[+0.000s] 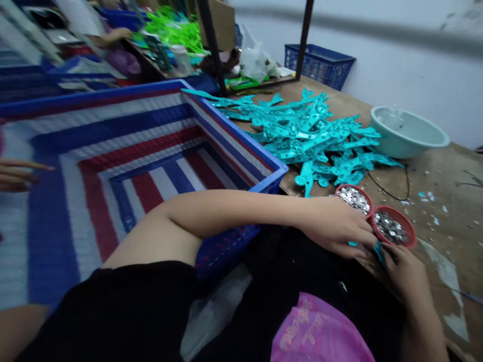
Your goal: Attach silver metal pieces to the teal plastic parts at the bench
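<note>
At the near edge of the wooden table (445, 201), the left hand (335, 229) reaches across the body and lies palm down, fingers curled over a small teal plastic piece (378, 250), of which only slivers show. The right hand (403, 269) meets it from below, fingertips pinched on the same piece, so both hands grip it between them, probably to steady it close to the supplies. How its long axis runs I cannot tell; the fingers hide most of it. Just beyond the knuckles, touching each other, sit two red dishes (392, 227) of small silvery bits, kept within easy reach. Farther back lies a heap of teal parts (313, 136), pointing every way, then a pale basin (409, 133). To the left stands a blue crate (264, 178) lined with striped sacking.
</note>
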Tool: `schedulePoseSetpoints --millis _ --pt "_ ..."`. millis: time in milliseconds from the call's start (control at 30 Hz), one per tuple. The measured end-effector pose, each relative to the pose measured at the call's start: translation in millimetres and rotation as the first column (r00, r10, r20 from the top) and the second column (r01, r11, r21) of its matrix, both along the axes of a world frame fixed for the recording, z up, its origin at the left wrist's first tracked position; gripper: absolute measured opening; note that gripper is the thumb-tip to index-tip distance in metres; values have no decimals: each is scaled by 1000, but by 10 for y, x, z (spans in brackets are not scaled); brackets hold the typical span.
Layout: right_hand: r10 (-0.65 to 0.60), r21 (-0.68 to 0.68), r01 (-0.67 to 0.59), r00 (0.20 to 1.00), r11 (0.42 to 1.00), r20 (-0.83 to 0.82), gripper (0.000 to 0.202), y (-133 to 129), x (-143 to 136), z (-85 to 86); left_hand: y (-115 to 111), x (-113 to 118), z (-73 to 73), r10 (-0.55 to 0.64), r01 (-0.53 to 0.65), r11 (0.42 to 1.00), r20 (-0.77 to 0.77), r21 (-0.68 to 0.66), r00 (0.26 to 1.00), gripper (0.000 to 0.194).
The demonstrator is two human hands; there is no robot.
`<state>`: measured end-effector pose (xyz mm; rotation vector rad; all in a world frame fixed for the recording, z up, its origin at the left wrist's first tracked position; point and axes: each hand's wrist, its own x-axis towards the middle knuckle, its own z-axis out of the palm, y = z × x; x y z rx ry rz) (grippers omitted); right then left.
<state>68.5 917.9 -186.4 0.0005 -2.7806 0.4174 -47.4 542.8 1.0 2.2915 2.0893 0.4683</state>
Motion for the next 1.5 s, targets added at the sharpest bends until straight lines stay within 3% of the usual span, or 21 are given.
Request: schedulePoseSetpoints --millis 67,133,200,233,333,467,567,667,767,867,1000,1100,1333,1500 --pt "0 -14 0 1000 1000 21 53 33 80 -22 140 -188 -443 128 -127 967 -8 -219 992 65" --pt "9 -36 -8 1000 999 26 48 33 102 -29 200 -301 -845 271 -264 858 -49 -441 961 95" --pt "6 -48 -5 1000 999 16 45 14 97 -22 200 -348 -1092 326 -316 777 -81 -545 942 107" --pt "-6 -56 6 1000 998 5 45 1 95 -11 190 -352 -1148 332 -317 769 -76 -555 940 108" --pt "-67 -111 62 997 992 -35 45 -42 121 77 165 -329 -1121 347 -302 782 -22 -544 938 100" --pt "-130 -144 129 991 981 2 41 -72 205 348 159 -332 -1021 312 -271 777 -26 -568 950 88" --pt "-177 -121 198 971 973 163 36 -63 217 525 159 -414 -1110 299 -278 767 -61 -578 952 86" --pt "-207 -100 239 945 966 255 33 -52 212 591 151 -461 -1211 291 -264 777 -46 -572 956 85" --pt "-234 -61 260 932 964 277 31 -34 230 600 143 -433 -1163 264 -259 762 -81 -594 961 85" --pt "-248 -21 265 927 964 282 31 -18 256 594 156 -388 -1041 199 -265 712 -176 -650 964 85" --pt "-209 -50 230 942 972 264 30 -90 230 608 177 -389 -924 149 -249 673 -202 -696 968 83" --pt "-151 -75 181 941 981 303 29 -196 160 608 186 -422 -909 136 -230 667 -187 -709 973 81" --pt "-180 -52 204 939 978 294 29 -315 131 574 180 -424 -917 125 -241 667 -214 -705 969 80" --pt "-169 -19 183 942 983 289 29 -242 118 412 179 -362 -845 116 -234 647 -209 -726 971 83"
